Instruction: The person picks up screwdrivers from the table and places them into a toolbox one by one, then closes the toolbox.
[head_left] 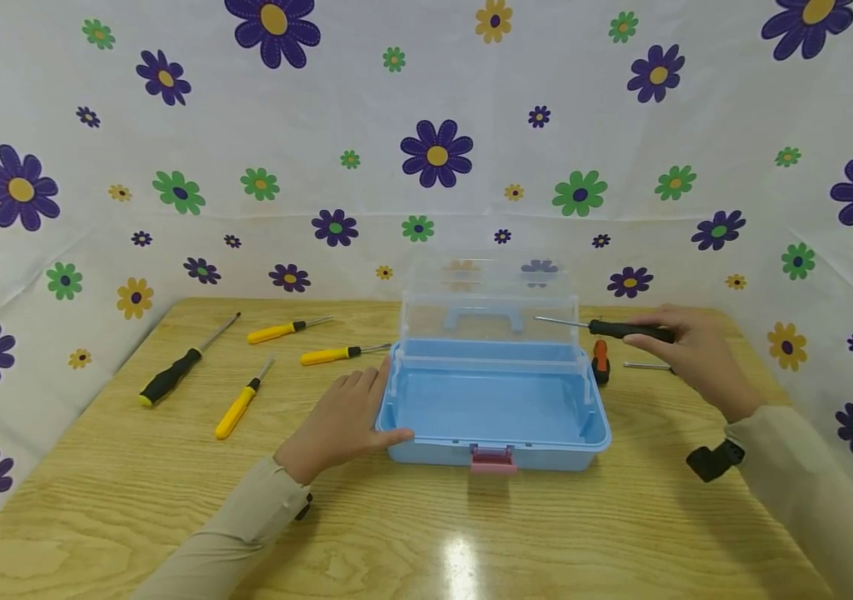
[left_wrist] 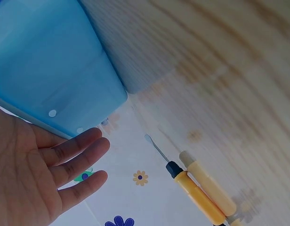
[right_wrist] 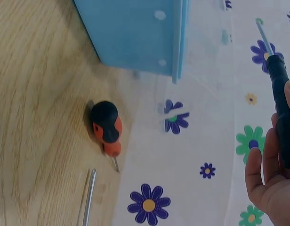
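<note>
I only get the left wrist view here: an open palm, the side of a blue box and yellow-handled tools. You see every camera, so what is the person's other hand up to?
Observer: The right hand holds a black-handled screwdriver.
Visitor: Oh! And that blue box, is it open or closed?
Observer: Open; the head view shows its clear lid standing raised at the back.
Visitor: Is anything lying on the box's other side, by that right hand?
Observer: Yes, a stubby orange-and-black screwdriver lies to the right of the box.
</note>
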A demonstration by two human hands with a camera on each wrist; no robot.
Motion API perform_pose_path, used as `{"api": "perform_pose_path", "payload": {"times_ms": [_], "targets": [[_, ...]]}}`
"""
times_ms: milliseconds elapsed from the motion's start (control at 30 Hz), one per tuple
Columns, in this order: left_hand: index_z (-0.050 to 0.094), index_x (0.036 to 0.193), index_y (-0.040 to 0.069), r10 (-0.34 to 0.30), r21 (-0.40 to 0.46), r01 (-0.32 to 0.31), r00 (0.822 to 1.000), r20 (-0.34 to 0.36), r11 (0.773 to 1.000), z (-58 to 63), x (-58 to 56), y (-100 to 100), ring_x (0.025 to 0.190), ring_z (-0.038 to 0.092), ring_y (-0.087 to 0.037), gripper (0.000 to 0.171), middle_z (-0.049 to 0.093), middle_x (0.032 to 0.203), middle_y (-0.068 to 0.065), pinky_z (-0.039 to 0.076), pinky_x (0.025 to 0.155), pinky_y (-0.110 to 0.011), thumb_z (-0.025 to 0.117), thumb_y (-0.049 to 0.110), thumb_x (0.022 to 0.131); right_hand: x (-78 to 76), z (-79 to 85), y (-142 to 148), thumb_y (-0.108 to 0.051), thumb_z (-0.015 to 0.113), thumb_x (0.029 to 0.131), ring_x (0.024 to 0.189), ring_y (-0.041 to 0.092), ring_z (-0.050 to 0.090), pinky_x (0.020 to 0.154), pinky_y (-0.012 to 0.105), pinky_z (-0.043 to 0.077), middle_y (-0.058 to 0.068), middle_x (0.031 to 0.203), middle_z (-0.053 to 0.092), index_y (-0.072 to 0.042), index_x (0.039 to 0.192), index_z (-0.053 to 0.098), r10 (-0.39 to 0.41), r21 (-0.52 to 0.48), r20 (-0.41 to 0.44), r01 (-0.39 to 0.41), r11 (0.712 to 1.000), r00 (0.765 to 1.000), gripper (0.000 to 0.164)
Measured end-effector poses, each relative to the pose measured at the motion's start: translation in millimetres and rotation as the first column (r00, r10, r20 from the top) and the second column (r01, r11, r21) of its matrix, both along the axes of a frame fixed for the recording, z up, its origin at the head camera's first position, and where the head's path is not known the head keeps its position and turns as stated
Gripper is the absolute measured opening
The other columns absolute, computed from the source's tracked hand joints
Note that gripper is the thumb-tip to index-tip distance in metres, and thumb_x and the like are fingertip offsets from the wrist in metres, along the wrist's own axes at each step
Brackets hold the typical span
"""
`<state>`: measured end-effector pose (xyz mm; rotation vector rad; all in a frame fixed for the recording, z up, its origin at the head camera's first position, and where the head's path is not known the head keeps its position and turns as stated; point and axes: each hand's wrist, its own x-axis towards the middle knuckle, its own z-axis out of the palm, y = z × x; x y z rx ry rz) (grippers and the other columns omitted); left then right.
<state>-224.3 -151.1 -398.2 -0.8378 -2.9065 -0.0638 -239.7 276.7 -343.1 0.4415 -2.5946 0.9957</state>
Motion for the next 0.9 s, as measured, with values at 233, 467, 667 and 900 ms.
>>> {"api": "perform_pose_path", "payload": {"times_ms": [233, 467, 667, 900], "targets": [[0.021, 0.147, -0.006, -0.002, -0.010, 0.002, 1.000, -0.011, 1.000, -0.5, -0.1, -0.5, 0.113, 0.055, -0.032, 0.105, 0.055, 0.125, -0.019, 0.045, 0.098, -0.047, 0.052, 0.070, 0.080, -2.8, -0.8, -17.8, -0.024, 0.068, 0.086, 0.061, 0.010, 0.042, 0.051, 0.023, 0.035, 0.012, 0.093, 0.065, -0.004, 0.104, 0.071, 0.012, 0.026, 0.037, -0.013, 1.000, 0.999, 0.028], [0.020, 0.147, -0.005, 0.004, -0.004, -0.004, 1.000, 0.003, 1.000, 0.3, -0.1, -0.1, 0.115, 0.054, -0.032, 0.106, 0.054, 0.127, -0.020, 0.044, 0.099, -0.047, 0.052, 0.070, 0.080, -6.1, 1.5, -32.0, -0.024, 0.068, 0.086, 0.062, 0.011, 0.045, 0.049, 0.022, 0.038, 0.013, 0.096, 0.065, -0.003, 0.105, 0.071, 0.060, 0.029, 0.050, -0.062, 0.998, 0.997, 0.028], [0.023, 0.146, -0.005, 0.001, 0.015, -0.001, 1.000, 0.000, 1.000, -1.3, -0.7, -1.0, 0.114, 0.055, -0.033, 0.108, 0.054, 0.127, -0.020, 0.044, 0.099, -0.048, 0.046, 0.076, 0.079, -11.3, 8.9, -40.7, -0.030, 0.067, 0.087, 0.074, 0.018, 0.048, 0.057, 0.023, 0.040, 0.011, 0.101, 0.066, -0.009, 0.108, 0.071, 0.057, 0.043, 0.128, -0.063, 0.997, 0.990, 0.031], [0.020, 0.147, -0.004, 0.012, 0.003, -0.012, 1.000, 0.014, 1.000, 0.6, 0.7, -0.3, 0.115, 0.054, -0.032, 0.105, 0.054, 0.127, -0.020, 0.043, 0.099, -0.047, 0.053, 0.070, 0.080, -20.1, 10.1, -52.1, -0.030, 0.068, 0.086, 0.078, 0.020, 0.052, 0.058, 0.022, 0.043, 0.013, 0.108, 0.066, -0.008, 0.110, 0.070, 0.067, 0.036, 0.176, -0.074, 0.997, 0.982, 0.033]]}}
